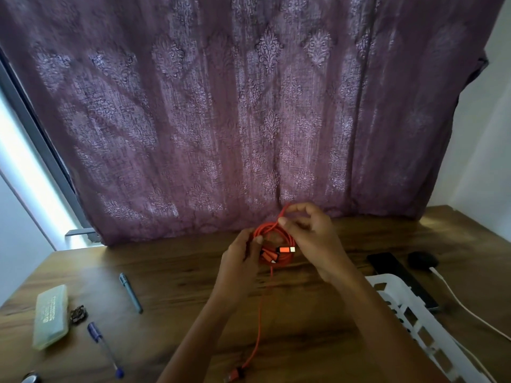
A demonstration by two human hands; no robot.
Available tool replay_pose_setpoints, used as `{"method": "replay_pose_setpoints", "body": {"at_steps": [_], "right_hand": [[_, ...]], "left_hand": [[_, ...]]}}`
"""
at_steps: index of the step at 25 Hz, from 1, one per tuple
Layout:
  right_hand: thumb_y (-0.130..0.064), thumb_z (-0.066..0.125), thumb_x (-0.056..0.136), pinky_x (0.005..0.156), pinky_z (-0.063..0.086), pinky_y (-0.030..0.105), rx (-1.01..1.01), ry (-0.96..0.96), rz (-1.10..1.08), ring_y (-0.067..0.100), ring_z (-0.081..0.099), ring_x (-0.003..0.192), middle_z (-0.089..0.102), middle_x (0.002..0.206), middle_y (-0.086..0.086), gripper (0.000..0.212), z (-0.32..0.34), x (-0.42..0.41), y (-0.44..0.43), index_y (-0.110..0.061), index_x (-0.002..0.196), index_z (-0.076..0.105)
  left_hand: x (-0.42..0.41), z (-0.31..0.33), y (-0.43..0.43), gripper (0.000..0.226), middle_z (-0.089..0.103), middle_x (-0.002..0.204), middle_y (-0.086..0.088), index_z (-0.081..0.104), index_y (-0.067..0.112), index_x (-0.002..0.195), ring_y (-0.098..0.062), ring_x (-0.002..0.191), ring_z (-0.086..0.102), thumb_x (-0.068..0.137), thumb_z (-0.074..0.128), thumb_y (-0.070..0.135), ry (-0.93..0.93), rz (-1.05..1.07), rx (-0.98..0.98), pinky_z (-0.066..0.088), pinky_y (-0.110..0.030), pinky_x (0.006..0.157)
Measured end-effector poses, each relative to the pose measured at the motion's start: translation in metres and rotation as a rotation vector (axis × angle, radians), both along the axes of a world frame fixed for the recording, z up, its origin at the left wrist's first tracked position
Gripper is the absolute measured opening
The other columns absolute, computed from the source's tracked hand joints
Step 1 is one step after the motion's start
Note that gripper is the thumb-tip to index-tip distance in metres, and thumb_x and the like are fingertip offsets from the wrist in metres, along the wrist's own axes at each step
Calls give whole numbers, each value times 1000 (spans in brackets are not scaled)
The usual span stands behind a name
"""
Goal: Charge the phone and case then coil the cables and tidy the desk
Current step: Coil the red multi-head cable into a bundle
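Note:
An orange cable is wound into a coil held above the wooden desk. My left hand grips the coil's left side. My right hand pinches a strand of the cable at the coil's top right. Orange connectors with white tips hang inside the loop. A loose tail of the cable runs down toward me to a plug near the desk's front edge. A black phone lies at the right, and a dark case beside it has a white cable plugged in.
A white plastic basket sits at the right front. On the left lie a grey pen, a blue pen, a pale green box and a small dark clip. A purple curtain hangs behind the desk.

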State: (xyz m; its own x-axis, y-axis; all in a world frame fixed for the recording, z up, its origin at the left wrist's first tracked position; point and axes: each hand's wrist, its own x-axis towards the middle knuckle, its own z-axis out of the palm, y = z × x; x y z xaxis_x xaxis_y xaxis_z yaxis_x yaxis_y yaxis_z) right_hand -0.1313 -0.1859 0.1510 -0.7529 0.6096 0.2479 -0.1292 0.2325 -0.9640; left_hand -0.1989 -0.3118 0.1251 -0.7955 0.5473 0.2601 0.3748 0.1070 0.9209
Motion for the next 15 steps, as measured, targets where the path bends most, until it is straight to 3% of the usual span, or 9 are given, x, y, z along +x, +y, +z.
{"method": "replay_pose_setpoints", "body": {"at_steps": [2, 4, 6, 9, 11, 15], "right_hand": [[-11, 66, 84, 62, 50, 17, -107, 20, 16, 1, 63, 64, 64, 73, -6, 14, 5, -1, -1, -15, 95, 58], [-8, 65, 84, 61, 50, 17, -106, 23, 30, 2, 62, 60, 64, 68, -5, 12, 5, -2, -1, -16, 87, 58], [-7, 65, 84, 68, 51, 26, -70, 6, 78, 9, 63, 65, 67, 69, -2, 12, 4, -2, 1, -18, 85, 58], [-8, 66, 84, 73, 52, 29, -59, 26, 146, 13, 67, 72, 71, 75, 1, 14, 3, 0, 6, -17, 89, 58], [-11, 69, 82, 73, 51, 26, 53, 58, 106, 13, 68, 77, 72, 81, 1, 18, 2, 2, 7, -21, 91, 57], [-6, 69, 80, 81, 51, 19, 403, 125, 67, 6, 64, 95, 63, 105, -7, 44, -2, 11, 6, -28, 115, 54]], "left_hand": [[-2, 7, -2, 10, 70, 88, 2, 59, 23, 90, -13, 84, 67, 87, 61, 13, 11, -28, -76, 55, -38, 82], [-4, 18, -1, 23, 70, 91, 4, 57, 23, 93, -10, 86, 67, 79, 70, 11, 31, -78, -128, 54, -33, 84], [-7, 29, 2, 33, 69, 96, 5, 52, 24, 98, -10, 90, 66, 76, 73, 11, 52, -134, -145, 53, -31, 85], [-8, 43, 7, 20, 71, 96, 5, 63, 19, 103, 0, 88, 65, 85, 65, 13, 182, -116, -188, 51, -20, 83], [-4, 47, 9, 19, 72, 85, 9, 71, 17, 99, 12, 76, 62, 85, 63, 8, 274, -76, -167, 49, -9, 74], [3, 45, 11, 19, 74, 79, 3, 75, 18, 93, 1, 70, 65, 82, 65, 6, 279, 45, -64, 53, -18, 69]]}}
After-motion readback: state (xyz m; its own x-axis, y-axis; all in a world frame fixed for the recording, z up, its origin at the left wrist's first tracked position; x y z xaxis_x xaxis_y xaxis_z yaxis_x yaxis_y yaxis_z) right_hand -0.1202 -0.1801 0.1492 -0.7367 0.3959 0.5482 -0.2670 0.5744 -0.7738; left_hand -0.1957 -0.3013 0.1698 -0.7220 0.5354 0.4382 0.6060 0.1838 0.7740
